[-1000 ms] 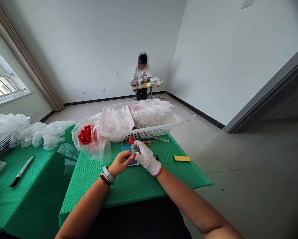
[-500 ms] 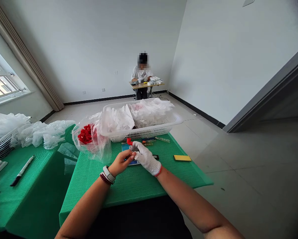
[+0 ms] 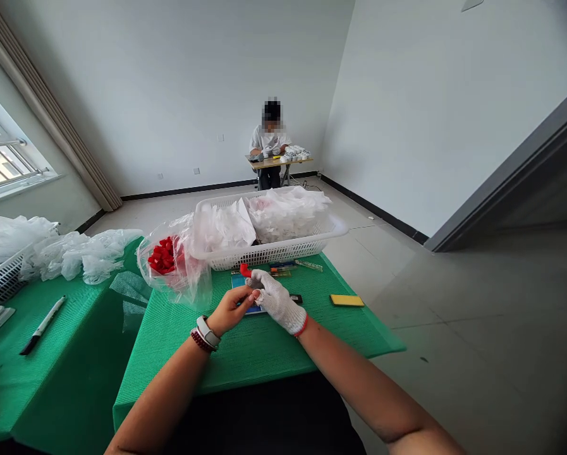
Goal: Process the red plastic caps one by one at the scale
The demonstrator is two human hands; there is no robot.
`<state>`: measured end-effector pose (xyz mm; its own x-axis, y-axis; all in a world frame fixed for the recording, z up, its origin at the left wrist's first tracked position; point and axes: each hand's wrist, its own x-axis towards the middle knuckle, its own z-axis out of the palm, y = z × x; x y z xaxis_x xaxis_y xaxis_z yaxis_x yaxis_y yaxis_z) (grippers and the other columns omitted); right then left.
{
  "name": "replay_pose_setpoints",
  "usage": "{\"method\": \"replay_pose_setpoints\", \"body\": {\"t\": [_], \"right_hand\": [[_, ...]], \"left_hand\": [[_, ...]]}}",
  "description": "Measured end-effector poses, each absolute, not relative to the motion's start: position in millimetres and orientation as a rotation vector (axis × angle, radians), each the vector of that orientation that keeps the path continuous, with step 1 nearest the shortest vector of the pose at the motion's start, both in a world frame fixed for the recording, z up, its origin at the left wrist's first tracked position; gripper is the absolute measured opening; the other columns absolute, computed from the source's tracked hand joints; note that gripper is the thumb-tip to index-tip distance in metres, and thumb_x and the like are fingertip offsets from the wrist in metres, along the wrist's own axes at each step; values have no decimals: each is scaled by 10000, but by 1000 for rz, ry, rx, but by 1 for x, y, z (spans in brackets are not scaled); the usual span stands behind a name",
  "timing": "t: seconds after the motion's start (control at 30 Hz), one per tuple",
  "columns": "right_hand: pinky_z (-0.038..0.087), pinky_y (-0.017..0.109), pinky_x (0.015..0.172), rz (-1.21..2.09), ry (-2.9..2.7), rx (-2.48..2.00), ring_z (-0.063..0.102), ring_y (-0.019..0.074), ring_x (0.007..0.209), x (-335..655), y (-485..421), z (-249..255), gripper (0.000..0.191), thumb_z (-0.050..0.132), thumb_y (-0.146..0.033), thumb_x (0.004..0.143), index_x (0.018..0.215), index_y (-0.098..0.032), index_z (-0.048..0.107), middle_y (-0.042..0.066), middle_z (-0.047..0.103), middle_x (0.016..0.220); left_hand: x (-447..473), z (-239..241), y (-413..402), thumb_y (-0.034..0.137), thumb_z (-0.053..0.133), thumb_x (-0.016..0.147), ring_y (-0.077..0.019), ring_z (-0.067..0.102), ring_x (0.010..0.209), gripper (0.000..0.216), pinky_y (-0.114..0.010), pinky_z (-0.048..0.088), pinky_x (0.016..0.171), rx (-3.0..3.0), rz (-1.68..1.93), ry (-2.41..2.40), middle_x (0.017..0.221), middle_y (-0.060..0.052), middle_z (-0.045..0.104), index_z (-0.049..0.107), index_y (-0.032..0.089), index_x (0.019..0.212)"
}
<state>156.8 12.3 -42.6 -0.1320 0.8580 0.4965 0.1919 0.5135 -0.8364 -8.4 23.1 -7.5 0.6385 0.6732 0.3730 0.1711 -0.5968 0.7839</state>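
Both hands are together on the near side of the white plastic basket (image 3: 283,251), over the green mesh cloth (image 3: 202,376). Right hand (image 3: 275,299) wears a white knit glove with a red cuff. Its fingers look closed on a red elbow-shaped piece (image 3: 246,271) (the inner end is hidden, so I can't rule out it being seated on a fingertip). Left hand (image 3: 230,309) is bare, thumb and fingers brought together against the gloved fingertips; can't tell if it has hold of the glove or of something small.

Doing this bit well, my take: pinch lightly with the left, brace the right wrist, hold the red piece clear of the bare fingers, and don't let loose knit get caught.

Piece itself: bright solid red, short, bent roughly square, free end up, just in front of the basket's near wall. Looks like moulded plastic or rubber. Similar red pieces (image 3: 164,256) sit in a clear plastic bag (image 3: 194,285) against the basket's left end. Blue flat item (image 3: 238,282) is partly under the hands, near side of the basket; yellow block (image 3: 347,302) lies forward of its right end.
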Motion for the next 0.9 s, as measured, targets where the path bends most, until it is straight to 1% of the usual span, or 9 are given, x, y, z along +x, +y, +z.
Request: {"method": "replay_pose_setpoints", "body": {"t": [0.2,0.37,0.47,0.57,0.67,0.77,0.9], "right_hand": [[516,359,899,671,-1639,-899,607,200,975,157,13,-45,394,503,-445,897,1204,-197,497,70,612,1056],[502,360,882,592,-1672,-963,591,208,940,157,11,-40,396,502,-494,894,1159,-199,518,65,604,1008],[497,353,873,558,-1691,-969,596,208,929,157,8,-35,395,499,-499,899,1148,-193,523,69,613,1005],[494,352,871,537,-1708,-988,602,209,935,157,6,-31,380,480,-483,912,1144,-187,524,79,621,1025],[498,336,850,514,-1711,-994,605,202,920,158,6,-29,377,494,-471,911,1154,-184,518,73,622,1003],[495,324,824,458,-1742,-1017,601,193,889,159,6,-26,364,529,-455,901,1145,-185,526,63,615,970],[493,321,793,389,-1760,-1099,592,186,847,156,6,-24,342,569,-449,886,1105,-187,541,52,616,926]], "left_hand": [[-8,-6,21,427,403,975,-121,422,628,388,-253,343,604,2138,856,689,660,4,473,512,157,718],[-8,0,19,406,397,979,-122,394,605,395,-258,325,587,2190,871,700,632,14,418,471,170,672],[-9,4,17,395,377,985,-153,472,683,382,-277,378,637,2242,915,681,731,-32,504,517,166,714],[-11,5,17,393,359,991,-183,548,802,364,-302,435,729,2233,947,646,881,-84,592,586,160,830],[-11,2,19,386,362,993,-170,573,772,354,-291,457,716,2168,960,678,845,-71,630,613,156,894],[-11,-2,20,389,447,963,-157,589,726,311,-270,478,671,2061,1054,752,788,-53,639,601,153,833],[-10,-8,21,355,590,886,-146,613,704,227,-260,516,650,1928,1232,782,782,-42,636,542,166,770]]}}
